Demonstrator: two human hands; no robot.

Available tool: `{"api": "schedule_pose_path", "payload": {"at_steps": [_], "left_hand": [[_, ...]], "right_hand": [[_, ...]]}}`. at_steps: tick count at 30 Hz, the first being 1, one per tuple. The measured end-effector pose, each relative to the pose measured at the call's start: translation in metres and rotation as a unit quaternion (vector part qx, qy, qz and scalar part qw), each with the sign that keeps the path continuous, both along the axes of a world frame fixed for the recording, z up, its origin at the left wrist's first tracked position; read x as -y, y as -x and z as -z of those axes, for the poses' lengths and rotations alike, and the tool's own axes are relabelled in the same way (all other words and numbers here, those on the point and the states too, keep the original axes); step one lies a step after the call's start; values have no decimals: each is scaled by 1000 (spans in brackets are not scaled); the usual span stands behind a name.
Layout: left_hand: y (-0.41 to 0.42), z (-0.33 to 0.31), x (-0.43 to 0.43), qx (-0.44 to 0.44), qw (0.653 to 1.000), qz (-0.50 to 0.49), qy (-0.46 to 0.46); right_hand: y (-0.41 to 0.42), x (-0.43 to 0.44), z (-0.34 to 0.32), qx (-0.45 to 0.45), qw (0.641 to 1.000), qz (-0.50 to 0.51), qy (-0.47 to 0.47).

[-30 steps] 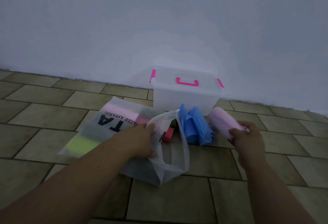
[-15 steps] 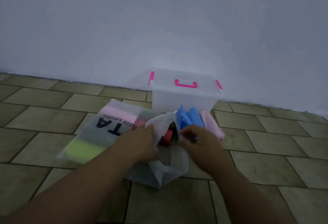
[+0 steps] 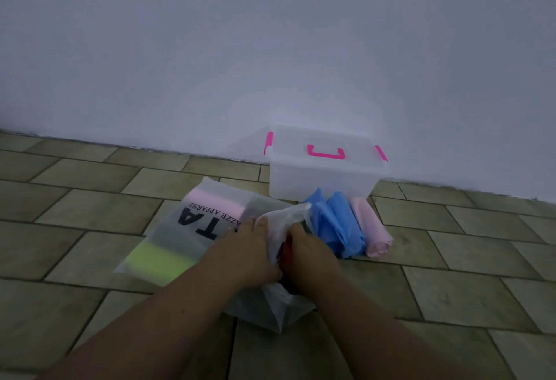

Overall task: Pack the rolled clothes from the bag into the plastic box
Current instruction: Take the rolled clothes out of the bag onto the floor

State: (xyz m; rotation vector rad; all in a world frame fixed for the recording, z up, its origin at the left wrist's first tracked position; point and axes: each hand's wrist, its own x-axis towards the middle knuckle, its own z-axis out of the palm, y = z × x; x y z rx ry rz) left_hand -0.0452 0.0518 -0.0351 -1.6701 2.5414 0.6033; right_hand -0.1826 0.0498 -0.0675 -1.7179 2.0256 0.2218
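A translucent plastic bag with black lettering lies on the tiled floor, with pink, dark and lime-green rolled clothes showing through it. My left hand grips the bag's open mouth. My right hand reaches into the opening, its fingers around a red roll that is mostly hidden. A blue roll and a pink roll lie on the floor side by side, right of the bag. Behind them stands the clear plastic box, its lid on, with pink handle and latches.
A pale wall runs right behind the box. Brown floor tiles stretch to the left and right of the bag and rolls.
My right hand left the pink roll on the floor beside the blue one, then moved left into the bag's mouth. My left hand stayed on the bag.
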Motion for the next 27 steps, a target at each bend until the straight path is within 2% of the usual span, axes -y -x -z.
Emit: {"api": "schedule_pose_path", "payload": {"at_steps": [2, 3, 5, 7, 9, 11, 13, 15, 17, 19, 23, 25, 27], "left_hand": [[-2, 1, 1, -9, 1000, -3, -1], [-4, 3, 2, -19, 1000, -1, -1], [-8, 6, 2, -27, 1000, 8, 7], [-9, 8, 3, -23, 1000, 11, 18], [-8, 10, 3, -14, 999, 10, 28], [-6, 12, 3, -7, 999, 12, 36], [-4, 12, 4, 0, 999, 11, 34], [-3, 12, 4, 7, 1000, 8, 23], [-4, 12, 4, 9, 1000, 6, 19], [-5, 14, 4, 6, 1000, 7, 19], [-9, 19, 4, 2, 999, -1, 37], [-7, 22, 3, -13, 997, -18, 73], [1, 22, 7, -32, 989, -28, 144]], "right_hand": [[3, -9, -2, 12, 995, -38, 91], [9, -20, -4, 53, 986, -34, 154], [35, -46, -12, 175, 961, 29, 210], [73, -71, -26, 248, 937, 93, 228], [116, -93, -38, 326, 889, 177, 268], [150, -105, -44, 402, 814, 273, 318], [171, -99, -38, 382, 763, 361, 376], [175, -80, -26, 304, 743, 427, 416], [167, -59, -15, 236, 757, 439, 423], [158, -42, -2, 182, 796, 425, 390], [151, -31, 13, 138, 856, 381, 322], [153, -31, 10, 101, 891, 349, 272], [149, -32, 0, 57, 905, 324, 270]]}}
